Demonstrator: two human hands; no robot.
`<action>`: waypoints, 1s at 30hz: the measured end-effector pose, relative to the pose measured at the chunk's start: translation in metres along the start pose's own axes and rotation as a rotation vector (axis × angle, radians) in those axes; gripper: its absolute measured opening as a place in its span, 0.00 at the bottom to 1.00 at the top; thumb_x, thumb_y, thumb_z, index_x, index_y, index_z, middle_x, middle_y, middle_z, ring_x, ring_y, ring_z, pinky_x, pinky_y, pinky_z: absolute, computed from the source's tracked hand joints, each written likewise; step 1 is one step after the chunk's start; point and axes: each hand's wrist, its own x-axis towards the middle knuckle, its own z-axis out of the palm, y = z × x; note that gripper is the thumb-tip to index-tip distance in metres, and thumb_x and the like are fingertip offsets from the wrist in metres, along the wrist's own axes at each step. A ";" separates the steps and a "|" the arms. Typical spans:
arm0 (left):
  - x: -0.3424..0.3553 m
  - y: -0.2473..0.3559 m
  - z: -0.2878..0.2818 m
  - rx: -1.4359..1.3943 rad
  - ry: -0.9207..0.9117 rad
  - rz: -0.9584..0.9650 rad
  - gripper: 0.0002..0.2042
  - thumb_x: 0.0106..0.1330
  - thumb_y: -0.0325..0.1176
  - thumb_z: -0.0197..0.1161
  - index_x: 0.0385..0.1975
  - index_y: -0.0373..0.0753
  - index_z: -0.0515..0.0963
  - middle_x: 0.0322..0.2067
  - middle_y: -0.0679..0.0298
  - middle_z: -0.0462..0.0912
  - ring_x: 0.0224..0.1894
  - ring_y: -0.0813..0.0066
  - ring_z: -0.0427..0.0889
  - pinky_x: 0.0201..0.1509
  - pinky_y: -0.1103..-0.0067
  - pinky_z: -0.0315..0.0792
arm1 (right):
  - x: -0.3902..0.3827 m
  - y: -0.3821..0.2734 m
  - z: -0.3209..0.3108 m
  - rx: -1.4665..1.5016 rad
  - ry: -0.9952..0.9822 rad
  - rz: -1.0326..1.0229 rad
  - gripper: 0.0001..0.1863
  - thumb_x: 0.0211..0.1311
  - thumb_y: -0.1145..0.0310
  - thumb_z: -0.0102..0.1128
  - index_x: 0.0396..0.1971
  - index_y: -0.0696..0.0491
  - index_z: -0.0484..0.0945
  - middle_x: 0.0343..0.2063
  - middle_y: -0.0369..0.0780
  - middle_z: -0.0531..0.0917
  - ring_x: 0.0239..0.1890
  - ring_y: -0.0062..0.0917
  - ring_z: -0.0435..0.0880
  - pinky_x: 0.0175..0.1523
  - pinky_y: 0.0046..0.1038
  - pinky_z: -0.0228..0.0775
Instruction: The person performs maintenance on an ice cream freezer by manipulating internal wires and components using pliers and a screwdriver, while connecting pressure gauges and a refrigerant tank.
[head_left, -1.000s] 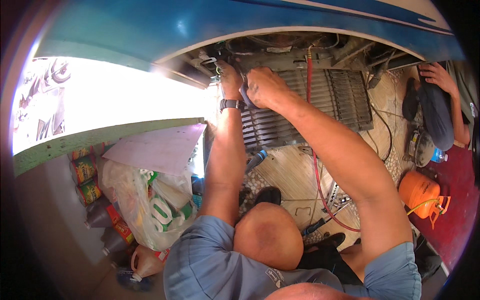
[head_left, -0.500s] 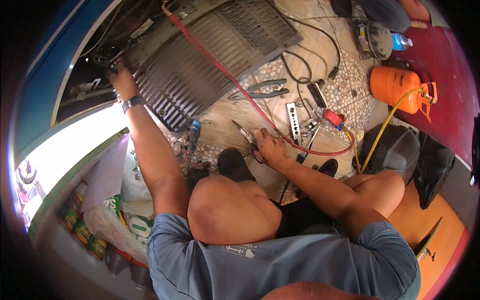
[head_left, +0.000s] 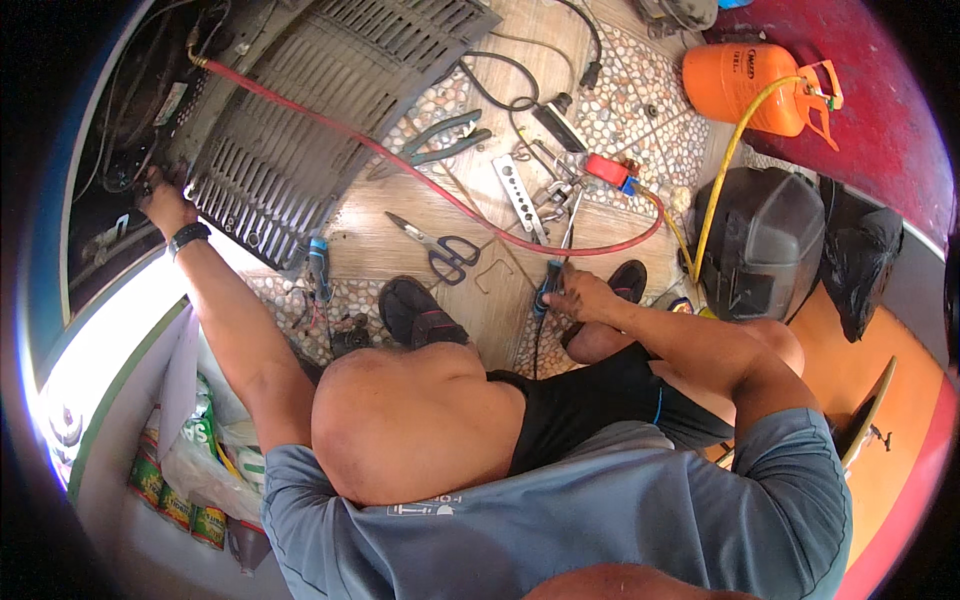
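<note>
My left hand reaches into the dark opening of an appliance at the far left. Its fingers are bent around something small and dark there that I cannot make out. My right hand has its fingers closed at the blue-and-black handle of a soldering iron; a black cord trails from it and its thin metal shaft points away from me. A pair of scissors with dark handles lies on the floor left of that hand, beside a bent wire.
A slotted grey metal panel leans by the opening, crossed by a red hose. Pliers, a flaring bar, a red gauge and a blue-handled tool lie about. An orange gas cylinder and welding mask stand right.
My right hand has left the scissors, which now lie on the floor, and moved right to the soldering iron. My left hand stays inside the appliance. The whole view has shifted.
</note>
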 end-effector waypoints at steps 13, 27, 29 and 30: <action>-0.001 0.003 0.010 0.137 -0.173 0.067 0.14 0.73 0.25 0.51 0.54 0.25 0.69 0.49 0.47 0.79 0.51 0.53 0.81 0.55 0.62 0.80 | 0.022 0.046 0.037 0.245 0.387 0.162 0.39 0.58 0.41 0.63 0.49 0.66 0.67 0.32 0.59 0.82 0.38 0.53 0.84 0.44 0.45 0.75; -0.041 0.032 0.010 0.638 -0.061 0.024 0.33 0.69 0.55 0.58 0.59 0.29 0.66 0.33 0.60 0.85 0.33 0.68 0.83 0.39 0.75 0.75 | 0.049 -0.218 0.002 -0.376 0.260 -0.885 0.17 0.67 0.67 0.49 0.54 0.50 0.76 0.58 0.47 0.74 0.63 0.41 0.71 0.66 0.39 0.65; -0.048 0.047 0.030 0.370 -0.127 0.095 0.29 0.68 0.48 0.63 0.59 0.31 0.67 0.36 0.60 0.83 0.33 0.72 0.81 0.34 0.77 0.76 | 0.092 -0.282 0.005 -0.476 0.353 -1.038 0.17 0.68 0.67 0.47 0.54 0.48 0.76 0.61 0.42 0.72 0.66 0.40 0.68 0.70 0.43 0.58; -0.046 0.051 0.037 0.329 -0.092 0.099 0.27 0.68 0.44 0.64 0.59 0.33 0.67 0.40 0.59 0.82 0.34 0.72 0.81 0.35 0.76 0.76 | 0.132 -0.295 0.029 -0.563 0.496 -1.150 0.16 0.66 0.67 0.49 0.53 0.48 0.77 0.60 0.42 0.73 0.66 0.39 0.68 0.70 0.44 0.57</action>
